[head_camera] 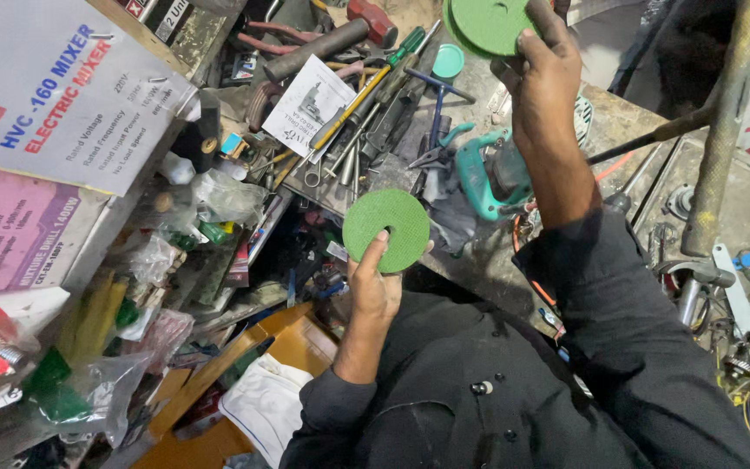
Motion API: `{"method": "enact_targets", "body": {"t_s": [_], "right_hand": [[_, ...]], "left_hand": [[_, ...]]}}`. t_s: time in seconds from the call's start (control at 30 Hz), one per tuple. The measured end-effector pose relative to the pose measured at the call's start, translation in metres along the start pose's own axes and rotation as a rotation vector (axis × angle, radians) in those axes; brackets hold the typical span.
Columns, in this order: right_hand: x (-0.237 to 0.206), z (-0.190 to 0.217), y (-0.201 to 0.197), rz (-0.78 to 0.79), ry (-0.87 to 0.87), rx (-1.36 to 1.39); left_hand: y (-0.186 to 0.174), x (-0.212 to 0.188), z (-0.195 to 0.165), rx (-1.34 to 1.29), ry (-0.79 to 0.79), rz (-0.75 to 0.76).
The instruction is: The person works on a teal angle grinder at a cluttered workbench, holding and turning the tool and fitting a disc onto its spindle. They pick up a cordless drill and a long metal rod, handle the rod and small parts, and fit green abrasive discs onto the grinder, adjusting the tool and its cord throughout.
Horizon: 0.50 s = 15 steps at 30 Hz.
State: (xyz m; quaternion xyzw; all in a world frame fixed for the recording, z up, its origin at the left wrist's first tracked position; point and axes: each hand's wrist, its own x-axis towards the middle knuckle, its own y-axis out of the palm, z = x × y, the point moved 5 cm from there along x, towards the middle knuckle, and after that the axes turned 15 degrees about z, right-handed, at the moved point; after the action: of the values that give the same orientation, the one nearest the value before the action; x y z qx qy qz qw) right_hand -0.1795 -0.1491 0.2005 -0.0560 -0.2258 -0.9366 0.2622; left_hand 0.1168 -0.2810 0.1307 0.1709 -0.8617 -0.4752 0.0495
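Observation:
My left hand (373, 282) holds one green cutting disc (385, 227) by its lower edge, thumb near the centre hole, flat face toward me. My right hand (542, 76) is raised higher and farther out, gripping a stack of green cutting discs (485, 22) at the top of the view. Both arms wear dark sleeves. Below the right hand, a teal angle grinder (490, 174) lies on the cluttered workbench (479, 260).
Screwdrivers, a hammer (327, 42), wrenches and a paper leaflet (308, 106) cover the bench. Cardboard product boxes (45, 95) and plastic bags fill shelves on the left. An orange box (245, 365) sits low. A metal pipe (726, 130) and machine parts stand right.

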Motion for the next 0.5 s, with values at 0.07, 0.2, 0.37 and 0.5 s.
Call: {"method": "enact_targets", "body": {"t_s": [0.07,0.2,0.37,0.5], "right_hand": [[0.025,-0.015,-0.009,-0.037,0.018,0.03],[0.066,-0.044,-0.031,-0.135,0.025,0.073],[0.087,-0.057,-0.053,-0.188,0.004,-0.006],[0.092,-0.055,-0.057,-0.193,0.033,-0.013]], "left_hand": [[-0.002,-0.002,0.001,0.014,-0.002,-0.004],[-0.003,-0.003,0.002,0.038,-0.03,0.021],[-0.006,-0.004,0.001,0.053,-0.023,0.006],[-0.006,-0.004,-0.001,0.054,-0.044,-0.004]]}}
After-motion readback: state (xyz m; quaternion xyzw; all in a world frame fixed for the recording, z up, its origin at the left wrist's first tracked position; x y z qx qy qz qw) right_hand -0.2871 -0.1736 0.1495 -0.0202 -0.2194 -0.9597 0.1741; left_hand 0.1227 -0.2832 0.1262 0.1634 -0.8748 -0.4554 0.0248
